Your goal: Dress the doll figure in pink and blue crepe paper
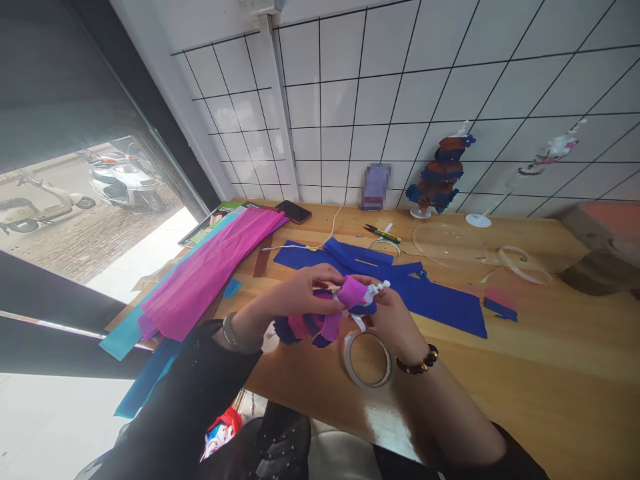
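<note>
Between my hands lies a small craft piece (327, 327) with layers of pink and dark blue paper strips and a knobbly white tip. My left hand (305, 293) is closed around its pink upper part. Against the same piece, beside the white tip, my right hand (393, 317) is closed with its fingers bent; the fingertips are partly hidden. A roll of white tape (367, 383) hangs just below my right hand, with a white strip running up from it toward the piece. Behind my hands, cut blue paper (445, 303) is spread on the wooden table (560, 360).
Pink paper sheets (215, 273) over light blue ones stand out at the left, near a black phone (294, 212). At the back are a yellow-black cutter (383, 233), a tiered blue-brown paper craft (437, 177) and a clear stand (530, 170). A blurred box (605, 253) occupies the right.
</note>
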Action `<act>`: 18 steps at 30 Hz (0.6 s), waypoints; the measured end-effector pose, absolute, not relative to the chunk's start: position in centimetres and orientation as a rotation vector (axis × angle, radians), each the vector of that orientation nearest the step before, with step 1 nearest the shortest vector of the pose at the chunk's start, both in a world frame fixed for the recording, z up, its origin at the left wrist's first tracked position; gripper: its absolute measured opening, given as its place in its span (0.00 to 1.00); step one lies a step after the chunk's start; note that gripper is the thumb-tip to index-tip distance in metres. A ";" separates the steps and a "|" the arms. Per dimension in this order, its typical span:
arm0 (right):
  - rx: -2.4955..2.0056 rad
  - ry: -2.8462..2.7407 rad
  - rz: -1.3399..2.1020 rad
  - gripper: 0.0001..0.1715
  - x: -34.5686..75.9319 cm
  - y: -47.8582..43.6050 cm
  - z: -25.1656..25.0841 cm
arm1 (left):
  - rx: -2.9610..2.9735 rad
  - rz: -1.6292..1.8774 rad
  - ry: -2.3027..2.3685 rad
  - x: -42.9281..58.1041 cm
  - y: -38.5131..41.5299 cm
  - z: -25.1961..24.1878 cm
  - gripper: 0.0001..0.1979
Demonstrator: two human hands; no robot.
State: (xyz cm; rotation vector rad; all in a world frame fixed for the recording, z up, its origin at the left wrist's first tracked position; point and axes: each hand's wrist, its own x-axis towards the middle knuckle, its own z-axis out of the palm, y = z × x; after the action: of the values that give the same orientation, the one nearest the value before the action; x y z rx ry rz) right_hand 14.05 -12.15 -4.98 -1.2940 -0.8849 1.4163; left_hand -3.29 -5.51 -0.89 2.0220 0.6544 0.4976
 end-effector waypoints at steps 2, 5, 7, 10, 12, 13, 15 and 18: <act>-1.258 -0.883 1.310 0.23 14.2 -12.6 -4.7 | 2.215 0.670 0.611 -3.3 -6.5 -0.6 0.14; -1.105 -0.935 1.080 0.18 14.6 -13.8 -4.6 | 2.513 1.024 0.433 -3.3 -8.4 -0.8 0.15; -1.012 -0.974 0.997 0.14 14.9 -14.9 -4.7 | 2.690 1.205 0.397 -3.4 -9.7 -1.3 0.14; -0.992 -1.037 0.995 0.09 15.4 -16.4 -5.1 | 2.778 1.358 0.487 -3.5 -11.5 -2.2 0.13; -1.011 -1.102 0.961 0.07 15.6 -17.2 -5.6 | 2.820 1.382 0.496 -3.7 -12.4 -2.6 0.12; -1.022 -1.145 0.930 0.06 15.8 -17.5 -5.8 | 2.842 1.376 0.491 -3.8 -12.7 -2.7 0.11; -1.032 -1.242 0.850 0.07 16.0 -17.9 -6.2 | 2.883 1.338 0.474 -4.0 -13.2 -2.9 0.10; -1.020 -1.354 0.731 0.11 16.3 -18.3 -6.7 | 2.932 1.299 0.462 -4.3 -13.6 -3.1 0.11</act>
State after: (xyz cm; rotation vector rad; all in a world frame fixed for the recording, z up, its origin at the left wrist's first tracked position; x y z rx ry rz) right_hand 16.28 -18.27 -6.69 -1.0198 -1.3539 0.7308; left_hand -4.29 -13.55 -3.14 2.9322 0.4617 1.2986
